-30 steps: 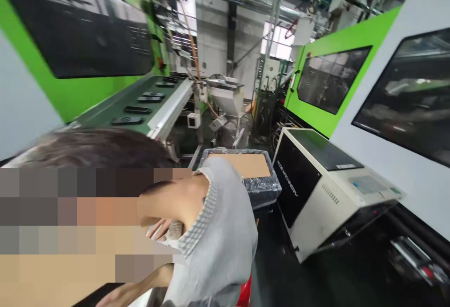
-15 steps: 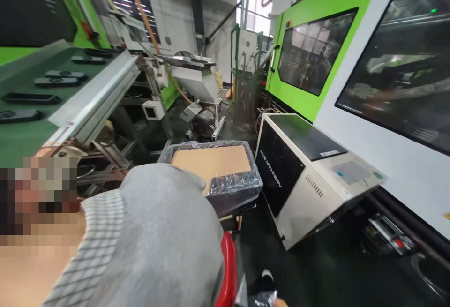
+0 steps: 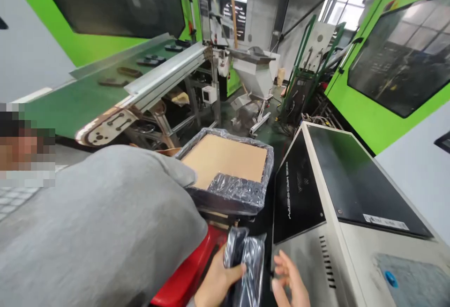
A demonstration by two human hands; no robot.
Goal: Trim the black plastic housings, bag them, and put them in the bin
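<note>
My left hand [image 3: 218,276] grips two black parts in clear plastic bags [image 3: 252,262], its thumb lying across them. Just to the right, my right hand [image 3: 288,280] is held up with fingers apart and nothing in it. Beyond my hands stands a plastic-lined box [image 3: 225,201]. A cardboard sheet [image 3: 228,154] covers most of the box's top layer. Along the box's near right side lie several bagged black parts [image 3: 241,186].
A person in a grey top [image 3: 116,222] sits close on my left, by a red stool [image 3: 190,269]. Behind them a green conveyor [image 3: 77,101] carries several dark parts. A machine cabinet [image 3: 298,194] stands at my right. A hopper [image 3: 253,72] is farther back.
My view has swung left and nearer the box. Both hands have come up into view, the left with the bagged parts, which barely showed at the bottom edge before.
</note>
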